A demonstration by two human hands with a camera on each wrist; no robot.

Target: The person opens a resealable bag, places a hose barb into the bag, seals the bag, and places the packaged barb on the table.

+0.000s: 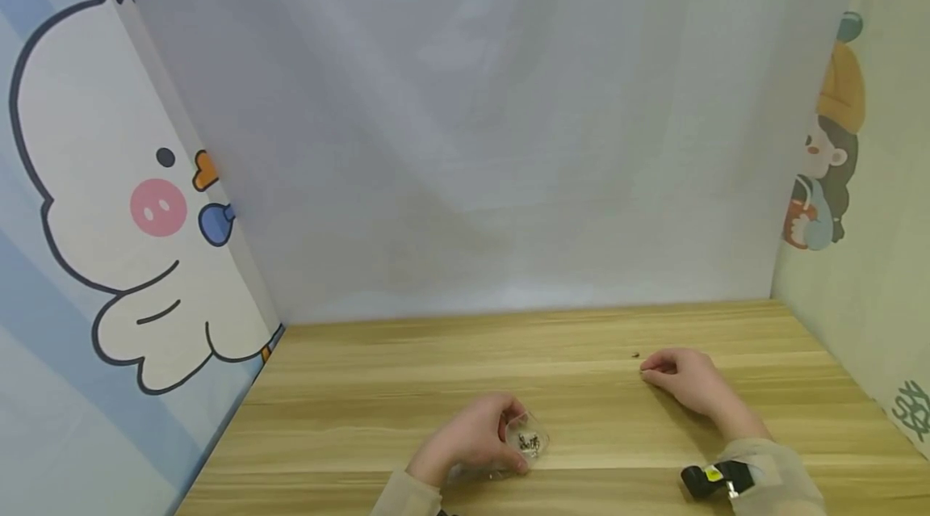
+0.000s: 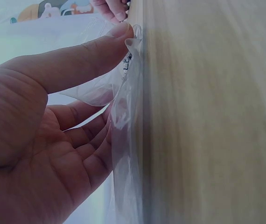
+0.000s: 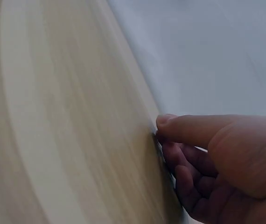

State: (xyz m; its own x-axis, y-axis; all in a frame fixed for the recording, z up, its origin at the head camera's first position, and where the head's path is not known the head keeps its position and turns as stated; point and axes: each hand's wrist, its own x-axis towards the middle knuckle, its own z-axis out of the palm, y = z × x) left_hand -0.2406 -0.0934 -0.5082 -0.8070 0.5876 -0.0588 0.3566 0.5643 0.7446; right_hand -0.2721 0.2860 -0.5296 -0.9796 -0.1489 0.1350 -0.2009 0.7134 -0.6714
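Note:
My left hand (image 1: 475, 435) grips a small clear plastic container (image 1: 541, 451), thumb on the near side and fingers round the far side. Inside it lie several tiny dark metal pieces (image 1: 529, 442) that look like screws. A crinkled clear plastic bag (image 2: 126, 126) lies on the table beneath this hand. Farther right, thumb and forefinger of my right hand (image 1: 690, 380) pinch together low over the wood, a tiny dark piece at their tips, mostly hidden. Just beyond those fingertips, another small dark piece (image 1: 635, 354) rests on the table.
The wood-grain table (image 1: 378, 387) runs back to a pale grey curtain (image 1: 465, 136). Printed panels stand at both sides, with a white cartoon bird (image 1: 94, 177) on the left and a cartoon figure (image 1: 821, 201) on the right. A black device (image 1: 715, 478) is strapped at the right wrist.

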